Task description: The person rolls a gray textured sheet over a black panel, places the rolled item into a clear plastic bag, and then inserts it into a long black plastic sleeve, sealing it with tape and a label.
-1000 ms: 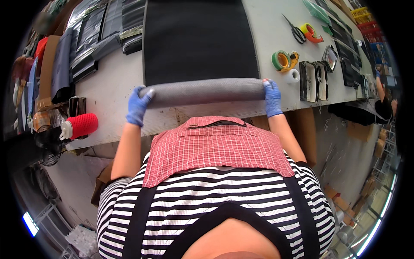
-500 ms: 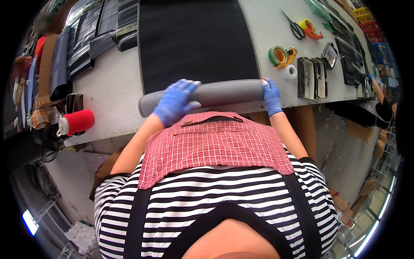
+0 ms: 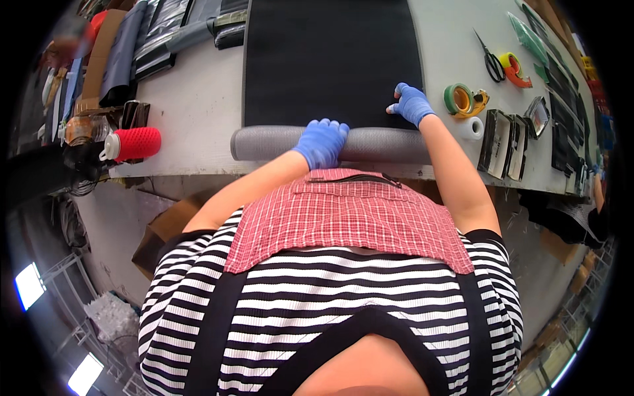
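Note:
A long black mat (image 3: pixel 330 59) lies flat on the table, its near end wound into a roll (image 3: pixel 389 144) that shows a grey textured underside. My left hand (image 3: pixel 322 144), in a blue glove with bare fingertips, wraps over the middle of the roll. My right hand (image 3: pixel 412 105), gloved the same way, is above the mat's right edge, just beyond the roll. Its thumb and forefinger are apart and nothing shows between them. Whether its fingertips touch the mat cannot be made out.
Right of the mat are tape rolls on a dispenser (image 3: pixel 481 102), a white roll (image 3: pixel 471 129), black scissors (image 3: pixel 492 63), an orange tape dispenser (image 3: pixel 518 76) and narrow open boxes (image 3: pixel 505 145). A red-sleeved bottle (image 3: pixel 135 144) lies at the left edge, near wrapped dark sheets (image 3: pixel 155 53).
My right hand has left the roll's right end and moved forward over the flat mat. My left hand has shifted right along the roll, toward its middle. The view has moved slightly.

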`<control>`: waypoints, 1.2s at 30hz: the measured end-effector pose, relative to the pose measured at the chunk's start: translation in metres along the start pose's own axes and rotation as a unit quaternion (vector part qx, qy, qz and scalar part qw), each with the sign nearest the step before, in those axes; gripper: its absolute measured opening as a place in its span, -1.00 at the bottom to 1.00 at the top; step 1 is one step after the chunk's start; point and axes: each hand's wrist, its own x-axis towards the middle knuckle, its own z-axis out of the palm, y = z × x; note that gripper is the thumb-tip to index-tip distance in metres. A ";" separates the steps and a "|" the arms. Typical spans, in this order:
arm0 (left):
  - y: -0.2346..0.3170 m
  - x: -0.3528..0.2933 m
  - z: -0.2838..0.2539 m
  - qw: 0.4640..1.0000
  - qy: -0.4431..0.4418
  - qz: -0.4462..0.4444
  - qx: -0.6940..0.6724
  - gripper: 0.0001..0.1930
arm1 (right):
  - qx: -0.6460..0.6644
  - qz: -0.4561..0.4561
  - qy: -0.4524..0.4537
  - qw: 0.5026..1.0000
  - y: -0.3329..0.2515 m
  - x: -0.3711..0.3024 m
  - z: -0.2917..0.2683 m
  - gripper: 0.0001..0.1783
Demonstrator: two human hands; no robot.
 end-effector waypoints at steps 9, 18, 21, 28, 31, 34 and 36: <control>-0.003 -0.008 -0.011 0.999 0.010 -0.025 -0.039 -0.25 | -0.180 -0.235 0.033 0.955 -0.050 -0.135 0.024 -0.05; -0.059 -0.043 -0.001 0.992 0.056 -0.107 0.041 -0.07 | -0.175 -0.201 -0.071 0.961 -0.053 -0.098 -0.001 -0.04; -0.073 -0.024 -0.025 0.990 -0.051 -0.129 -0.003 -0.05 | -0.150 -0.228 -0.056 0.960 -0.047 -0.078 -0.003 -0.03; -0.116 0.000 -0.032 0.987 -0.134 -0.040 -0.081 -0.10 | 0.027 -0.268 -0.229 0.935 -0.044 -0.021 -0.024 -0.05; -0.093 -0.023 -0.013 0.997 0.081 0.007 0.011 -0.03 | -0.006 -0.246 -0.203 0.948 -0.039 -0.029 -0.025 -0.12; -0.056 -0.035 0.018 0.985 0.168 -0.023 0.028 -0.18 | -0.059 -0.235 -0.223 0.944 -0.050 -0.030 -0.037 -0.11; -0.049 -0.029 0.023 0.980 0.189 -0.053 0.033 -0.23 | -0.111 -0.231 -0.164 0.952 -0.049 -0.033 -0.043 -0.11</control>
